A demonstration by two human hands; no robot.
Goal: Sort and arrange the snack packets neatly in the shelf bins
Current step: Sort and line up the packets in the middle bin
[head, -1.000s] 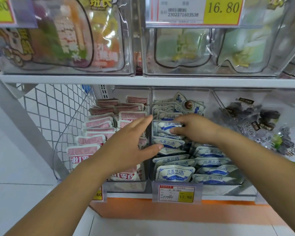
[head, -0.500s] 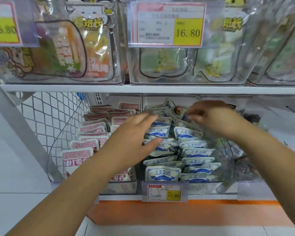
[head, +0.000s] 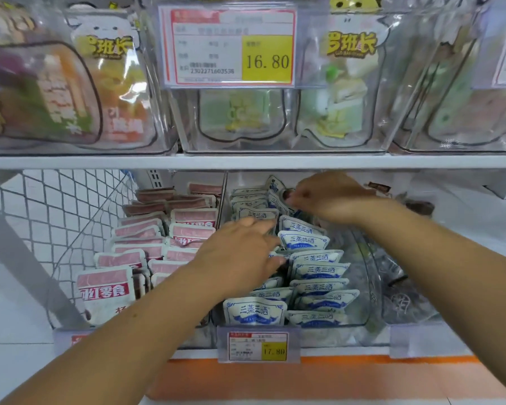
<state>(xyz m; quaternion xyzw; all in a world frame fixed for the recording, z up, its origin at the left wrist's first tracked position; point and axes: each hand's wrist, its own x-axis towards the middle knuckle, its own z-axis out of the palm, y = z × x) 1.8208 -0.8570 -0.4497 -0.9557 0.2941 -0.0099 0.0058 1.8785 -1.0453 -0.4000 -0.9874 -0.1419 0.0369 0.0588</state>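
Closer creeps my right hand (head: 330, 197), fingertips pinching the rearmost blue packet (head: 273, 184) in the middle bin (head: 369, 273); my left hand (head: 240, 252) lies flat, fingers straight, on the front rows (head: 304, 241).

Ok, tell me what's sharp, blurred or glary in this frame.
Head view: the upper price tag reads sharply, while the top-left bags smear towards the edge. Head view: reflections streak the clear upper bins. Head view: the right hand and the left hand blur slightly at the fingers; light is even, without hard shadows.
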